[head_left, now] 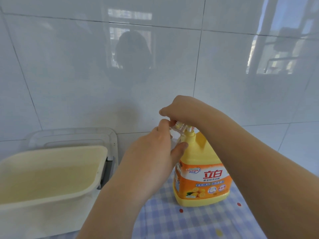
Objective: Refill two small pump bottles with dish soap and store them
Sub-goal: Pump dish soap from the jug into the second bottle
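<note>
A big yellow dish soap jug (202, 176) with an orange label stands upright on a blue checked cloth. My right hand (181, 107) rests on top of its white pump head, fingers curled over it. My left hand (160, 149) grips a small clear bottle (177, 129) and holds it up against the jug's neck, right under the pump spout. My fingers hide most of the small bottle. Only one small bottle shows.
A cream plastic tub (51, 173) sits at the left, with a clear plastic lid or tray (74, 135) leaning behind it. White wall tiles (103, 66) stand close behind. The blue checked cloth (189, 221) covers the counter near me.
</note>
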Demonstrator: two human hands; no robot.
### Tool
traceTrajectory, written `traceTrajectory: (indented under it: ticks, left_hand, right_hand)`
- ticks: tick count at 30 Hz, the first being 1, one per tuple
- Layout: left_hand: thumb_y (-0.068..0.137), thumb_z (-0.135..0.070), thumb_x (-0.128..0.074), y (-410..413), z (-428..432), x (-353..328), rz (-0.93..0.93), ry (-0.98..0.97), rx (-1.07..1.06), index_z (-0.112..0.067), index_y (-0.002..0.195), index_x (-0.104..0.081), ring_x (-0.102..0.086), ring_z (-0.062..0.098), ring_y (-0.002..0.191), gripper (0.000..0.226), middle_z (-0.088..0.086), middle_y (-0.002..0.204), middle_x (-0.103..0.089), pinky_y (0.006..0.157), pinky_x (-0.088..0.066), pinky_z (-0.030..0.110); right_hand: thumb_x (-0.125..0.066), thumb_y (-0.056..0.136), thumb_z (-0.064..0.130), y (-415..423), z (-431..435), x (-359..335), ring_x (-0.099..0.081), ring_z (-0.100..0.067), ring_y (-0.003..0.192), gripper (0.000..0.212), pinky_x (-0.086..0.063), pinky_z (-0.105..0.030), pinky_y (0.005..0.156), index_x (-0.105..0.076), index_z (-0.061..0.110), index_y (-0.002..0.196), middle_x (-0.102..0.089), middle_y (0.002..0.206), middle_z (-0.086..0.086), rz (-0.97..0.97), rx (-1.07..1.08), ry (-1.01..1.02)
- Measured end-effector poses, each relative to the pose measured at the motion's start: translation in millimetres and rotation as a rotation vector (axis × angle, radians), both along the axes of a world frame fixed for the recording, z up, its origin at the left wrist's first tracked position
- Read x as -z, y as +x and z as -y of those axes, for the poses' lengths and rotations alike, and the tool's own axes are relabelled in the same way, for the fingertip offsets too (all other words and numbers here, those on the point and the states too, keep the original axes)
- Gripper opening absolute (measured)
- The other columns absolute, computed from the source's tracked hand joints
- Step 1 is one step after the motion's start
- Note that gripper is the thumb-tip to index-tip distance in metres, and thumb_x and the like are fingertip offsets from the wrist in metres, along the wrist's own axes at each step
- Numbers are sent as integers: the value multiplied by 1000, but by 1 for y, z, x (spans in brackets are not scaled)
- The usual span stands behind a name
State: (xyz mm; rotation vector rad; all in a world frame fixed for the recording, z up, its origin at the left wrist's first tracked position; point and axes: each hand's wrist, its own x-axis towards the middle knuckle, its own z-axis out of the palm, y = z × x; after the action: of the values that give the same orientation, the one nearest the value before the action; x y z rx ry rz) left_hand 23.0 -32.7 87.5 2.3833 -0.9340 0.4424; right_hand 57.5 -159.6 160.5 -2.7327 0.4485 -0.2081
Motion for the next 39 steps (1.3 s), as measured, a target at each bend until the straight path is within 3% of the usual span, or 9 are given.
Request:
traceTrajectory:
  ticks: [2,7,16,23,30,39]
  left_hand:
    - [95,-56,-39,0,0,2,-12,19,-2,-32,120,-34,-61,10,74,35,-13,108,-59,60,-48,24]
    - [96,-54,-38,2,-1,4,-33,88,5,-31,118,-31,-56,9,68,33,-12,102,-56,52,-33,17]
    - [96,-54,-38,3,-1,3,-17,100,1,-29,120,-32,-61,13,76,35,-10,105,-57,64,-48,29]
    - [97,-53,-36,3,0,2,40,112,-33,-28,122,-30,-59,13,76,37,-9,103,-57,60,-41,25]
    - [95,-57,-33,-4,1,-3,91,66,-61,-31,124,-31,-60,14,81,38,-11,106,-59,61,-37,27]
    - [93,-58,-40,-3,-1,-3,52,-35,-34,-37,124,-34,-61,11,88,38,-13,105,-60,69,-50,29]
  right_hand:
    - [-50,87,25,2,1,5,-46,-17,50,22,-34,-22,49,-56,13,68,-52,57,1,20,-2,11]
    - [-51,84,25,4,3,16,-43,-15,51,22,-34,-23,50,-56,14,66,-53,54,5,44,5,38]
    - [-52,83,25,8,4,16,-43,-16,51,23,-33,-24,50,-52,14,62,-51,56,4,42,9,25]
    - [-53,82,23,11,3,15,-40,-16,50,26,-31,-24,49,-47,15,58,-45,56,2,38,22,-3]
    - [-52,80,23,6,5,5,-45,-17,48,24,-32,-24,48,-51,15,57,-54,57,3,143,49,-46]
    - [-53,84,25,3,-1,-1,-57,-22,52,25,-36,-22,47,-58,12,62,-61,61,-3,13,19,-2]
